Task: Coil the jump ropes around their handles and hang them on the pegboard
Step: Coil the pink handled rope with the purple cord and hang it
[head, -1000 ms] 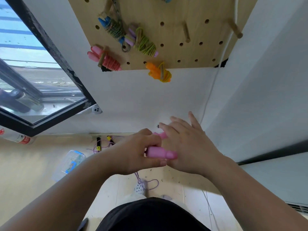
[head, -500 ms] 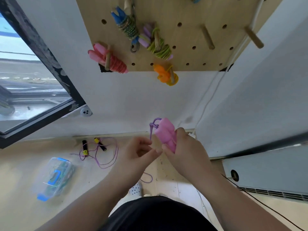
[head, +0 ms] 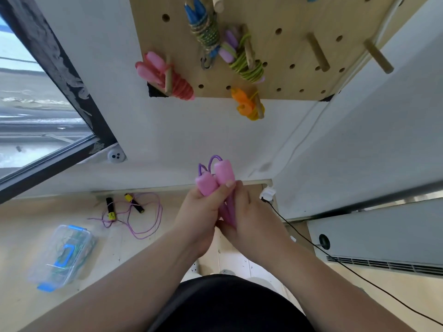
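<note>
Two pink jump rope handles (head: pixel 215 178) stand side by side, ends up, with a purple rope loop (head: pixel 211 162) showing above them. My left hand (head: pixel 203 212) grips them from the left, thumb across the front. My right hand (head: pixel 249 212) holds the lower part from the right. Above, the wooden pegboard (head: pixel 287 56) carries coiled ropes: a red-pink one (head: pixel 167 77), a blue-handled one (head: pixel 203 27), a green one with lilac handles (head: pixel 242 58) and an orange one (head: pixel 249 104). Another rope with black and yellow handles (head: pixel 124 207) lies loose on the floor.
Two bare wooden pegs (head: pixel 317 52) (head: pixel 378 56) stick out at the pegboard's right. A clear plastic box with blue clips (head: pixel 62 255) sits on the floor at left. A black cable (head: pixel 335 259) runs from a wall plug (head: pixel 267 194) past a grey heater unit (head: pixel 383 240). Window (head: pixel 36 104) at left.
The handles have come together upright, and my left hand now grips them along with the right. The view has tilted, bringing the pegboard closer.
</note>
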`<state>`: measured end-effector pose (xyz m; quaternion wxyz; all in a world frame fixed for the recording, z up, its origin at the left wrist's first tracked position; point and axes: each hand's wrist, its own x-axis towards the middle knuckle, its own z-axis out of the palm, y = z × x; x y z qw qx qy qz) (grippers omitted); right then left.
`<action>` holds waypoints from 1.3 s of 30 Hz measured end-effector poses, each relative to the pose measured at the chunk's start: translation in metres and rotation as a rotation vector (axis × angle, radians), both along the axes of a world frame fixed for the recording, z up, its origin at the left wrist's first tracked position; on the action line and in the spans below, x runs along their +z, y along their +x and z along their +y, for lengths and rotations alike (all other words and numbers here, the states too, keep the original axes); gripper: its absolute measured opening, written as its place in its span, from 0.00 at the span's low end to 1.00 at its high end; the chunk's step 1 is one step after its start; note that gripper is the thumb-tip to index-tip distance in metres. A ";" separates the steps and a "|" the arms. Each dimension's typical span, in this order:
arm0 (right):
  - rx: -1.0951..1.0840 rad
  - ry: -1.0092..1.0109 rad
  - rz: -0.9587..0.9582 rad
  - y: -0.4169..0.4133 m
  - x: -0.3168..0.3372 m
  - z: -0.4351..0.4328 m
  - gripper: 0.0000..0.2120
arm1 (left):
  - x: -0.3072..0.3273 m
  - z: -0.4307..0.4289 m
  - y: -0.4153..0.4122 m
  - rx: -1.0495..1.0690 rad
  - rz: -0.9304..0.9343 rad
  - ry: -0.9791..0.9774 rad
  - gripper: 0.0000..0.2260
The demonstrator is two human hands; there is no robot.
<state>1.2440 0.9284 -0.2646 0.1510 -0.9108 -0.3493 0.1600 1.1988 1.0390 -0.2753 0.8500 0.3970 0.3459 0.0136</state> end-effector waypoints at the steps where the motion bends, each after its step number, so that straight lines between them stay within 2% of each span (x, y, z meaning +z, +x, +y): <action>1: 0.033 -0.037 0.027 -0.001 -0.001 0.003 0.31 | -0.003 0.004 -0.002 0.003 0.009 0.002 0.17; 2: 0.076 -0.070 0.051 -0.002 -0.001 0.004 0.35 | -0.008 0.009 -0.004 0.006 0.015 0.024 0.19; 4: 0.199 -0.130 0.080 -0.002 -0.003 0.004 0.38 | -0.018 0.022 -0.010 0.000 0.031 0.109 0.14; 6: 0.283 -0.158 0.083 0.003 -0.001 0.002 0.33 | -0.026 0.037 -0.016 -0.052 0.066 0.246 0.07; 7: 0.254 -0.137 0.065 0.009 0.002 0.001 0.28 | -0.027 0.045 -0.018 -0.104 0.085 0.325 0.06; 9: 0.132 -0.012 -0.013 0.025 0.008 -0.001 0.25 | -0.027 0.058 -0.024 -0.312 0.096 0.494 0.07; 11: 0.098 0.102 -0.012 0.039 0.017 0.000 0.35 | -0.019 0.066 -0.029 -0.624 0.050 0.626 0.09; 13: 0.222 0.043 0.127 0.047 0.022 0.008 0.42 | -0.008 0.072 -0.031 -0.838 -0.026 0.693 0.10; 14: 0.287 -0.011 0.220 0.048 0.022 0.014 0.40 | -0.003 0.074 -0.032 -0.883 -0.065 0.696 0.12; 17: 0.265 -0.041 0.443 0.046 0.018 0.027 0.18 | 0.008 0.079 -0.031 -0.895 -0.145 0.667 0.16; 18: 0.223 -0.011 0.470 0.045 0.016 0.029 0.13 | 0.006 0.081 -0.031 -0.874 -0.144 0.696 0.17; 20: 0.174 0.002 0.398 0.047 0.013 0.030 0.03 | -0.004 0.085 -0.032 -0.808 -0.064 0.874 0.19; 22: 0.152 0.003 0.289 0.048 0.011 0.030 0.07 | -0.014 0.088 -0.033 -0.753 0.060 1.048 0.20; 23: 0.144 0.012 0.277 0.047 0.013 0.030 0.06 | -0.017 0.087 -0.033 -0.731 0.100 1.092 0.19; 25: 0.129 0.029 0.299 0.047 0.016 0.029 0.02 | -0.023 0.084 -0.032 -0.677 0.137 1.165 0.16; 28: 0.118 0.063 0.369 0.049 0.024 0.027 0.09 | -0.027 0.083 -0.028 -0.587 0.111 1.283 0.11; 30: 0.095 0.181 0.490 0.051 0.026 0.026 0.08 | -0.026 0.089 -0.025 -0.547 0.066 1.250 0.09; 33: -0.009 0.364 0.604 0.050 0.024 0.021 0.13 | -0.018 0.092 -0.020 -0.494 -0.014 1.058 0.07; 37: -0.094 0.342 0.585 0.039 0.013 0.023 0.17 | -0.009 0.078 -0.011 -0.252 -0.053 0.393 0.08; 39: -0.097 0.317 0.606 0.032 0.007 0.027 0.17 | -0.006 0.074 -0.003 -0.063 -0.086 0.173 0.04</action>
